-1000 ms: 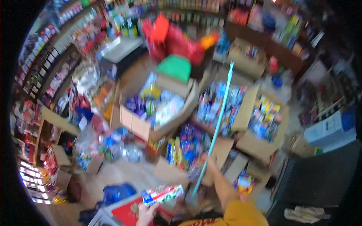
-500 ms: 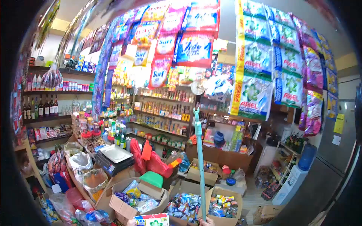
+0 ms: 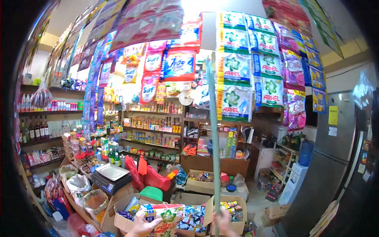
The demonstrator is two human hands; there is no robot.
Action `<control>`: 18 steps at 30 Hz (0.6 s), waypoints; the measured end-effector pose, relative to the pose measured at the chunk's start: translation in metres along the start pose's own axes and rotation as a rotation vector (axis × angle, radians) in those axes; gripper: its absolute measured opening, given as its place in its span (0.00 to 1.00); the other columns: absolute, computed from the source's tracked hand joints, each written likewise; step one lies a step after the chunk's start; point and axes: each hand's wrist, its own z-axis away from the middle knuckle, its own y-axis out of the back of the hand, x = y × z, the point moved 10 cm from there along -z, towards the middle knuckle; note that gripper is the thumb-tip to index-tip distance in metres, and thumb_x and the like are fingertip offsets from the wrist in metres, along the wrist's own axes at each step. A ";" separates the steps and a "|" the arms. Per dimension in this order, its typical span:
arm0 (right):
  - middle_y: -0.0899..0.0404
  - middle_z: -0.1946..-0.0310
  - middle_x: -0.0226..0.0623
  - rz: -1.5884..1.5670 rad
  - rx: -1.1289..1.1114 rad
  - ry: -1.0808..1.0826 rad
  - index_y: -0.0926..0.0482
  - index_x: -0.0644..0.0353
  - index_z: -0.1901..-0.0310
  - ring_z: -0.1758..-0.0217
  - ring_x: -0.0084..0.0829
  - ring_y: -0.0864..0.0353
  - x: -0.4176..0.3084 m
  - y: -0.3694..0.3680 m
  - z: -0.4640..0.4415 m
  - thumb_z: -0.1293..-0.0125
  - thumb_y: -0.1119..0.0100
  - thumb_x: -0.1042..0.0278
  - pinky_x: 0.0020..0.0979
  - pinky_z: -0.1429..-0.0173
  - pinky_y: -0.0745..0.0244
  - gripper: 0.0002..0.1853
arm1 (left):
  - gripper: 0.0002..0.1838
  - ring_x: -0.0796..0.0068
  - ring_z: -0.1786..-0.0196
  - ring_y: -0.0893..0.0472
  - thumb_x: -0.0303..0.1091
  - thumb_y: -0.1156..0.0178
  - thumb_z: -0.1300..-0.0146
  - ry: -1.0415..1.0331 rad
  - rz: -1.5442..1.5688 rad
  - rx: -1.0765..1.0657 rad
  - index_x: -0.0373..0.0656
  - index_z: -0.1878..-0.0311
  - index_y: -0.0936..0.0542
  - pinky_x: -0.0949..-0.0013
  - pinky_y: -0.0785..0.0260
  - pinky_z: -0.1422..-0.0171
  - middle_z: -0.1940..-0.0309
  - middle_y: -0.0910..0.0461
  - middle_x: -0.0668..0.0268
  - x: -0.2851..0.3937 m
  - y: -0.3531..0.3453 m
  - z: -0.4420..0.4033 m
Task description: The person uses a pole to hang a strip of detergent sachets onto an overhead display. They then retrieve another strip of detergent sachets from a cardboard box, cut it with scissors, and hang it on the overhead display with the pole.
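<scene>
You face white glare overhead, nearby hanging sachets dim against it, your pole blurred, and your view's edges curving into black.

I have the bare left grip low in the head view, near seven o'clock, closed on its load, its thumb slanting toward two o'clock. The bare right grip sits a little past five, curled fist-like and slightly blurred to me. The two are apart, nearly level. My left wrist angles toward one o'clock; the right wrist leans toward eleven.
</scene>
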 end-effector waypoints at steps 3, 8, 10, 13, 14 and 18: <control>0.30 0.79 0.30 -0.287 0.000 0.247 0.34 0.58 0.46 0.80 0.21 0.28 -0.102 0.029 -0.040 0.36 0.50 0.69 0.22 0.76 0.29 0.17 | 0.13 0.85 0.73 0.24 0.28 0.30 0.57 0.048 0.026 -0.025 0.37 0.66 0.20 0.78 0.30 0.66 0.74 0.20 0.70 0.003 -0.007 0.006; 0.30 0.71 0.29 -0.176 0.220 0.217 0.37 0.60 0.40 0.81 0.15 0.33 -0.139 0.090 -0.047 0.39 0.49 0.79 0.18 0.79 0.34 0.25 | 0.12 0.83 0.73 0.23 0.29 0.30 0.58 -0.026 -0.100 -0.013 0.37 0.68 0.20 0.76 0.30 0.65 0.76 0.21 0.69 0.020 -0.015 0.008; 0.31 0.74 0.25 -0.092 0.337 0.264 0.36 0.60 0.40 0.84 0.14 0.36 -0.155 0.114 -0.045 0.41 0.48 0.80 0.16 0.81 0.37 0.26 | 0.13 0.83 0.72 0.23 0.29 0.30 0.58 -0.030 -0.191 -0.024 0.37 0.68 0.20 0.75 0.30 0.65 0.76 0.21 0.69 0.036 -0.016 0.007; 0.31 0.75 0.23 0.030 0.431 0.306 0.35 0.60 0.40 0.82 0.12 0.37 -0.186 0.138 -0.040 0.44 0.47 0.82 0.16 0.80 0.39 0.27 | 0.12 0.81 0.73 0.22 0.28 0.30 0.58 -0.050 -0.085 -0.066 0.38 0.68 0.20 0.74 0.30 0.65 0.76 0.20 0.67 0.053 -0.025 0.007; 0.33 0.76 0.22 0.081 0.480 0.364 0.34 0.59 0.40 0.81 0.11 0.39 -0.194 0.147 -0.039 0.45 0.46 0.82 0.15 0.79 0.41 0.28 | 0.12 0.81 0.73 0.22 0.28 0.30 0.58 -0.041 -0.028 -0.065 0.38 0.68 0.20 0.74 0.30 0.65 0.76 0.20 0.67 0.057 -0.028 0.008; 0.36 0.78 0.20 0.166 0.531 0.364 0.35 0.58 0.38 0.82 0.11 0.42 -0.226 0.163 -0.039 0.44 0.46 0.80 0.15 0.80 0.44 0.29 | 0.11 0.81 0.71 0.21 0.26 0.32 0.56 -0.082 -0.078 -0.152 0.38 0.67 0.20 0.75 0.30 0.65 0.74 0.19 0.67 0.062 -0.036 0.009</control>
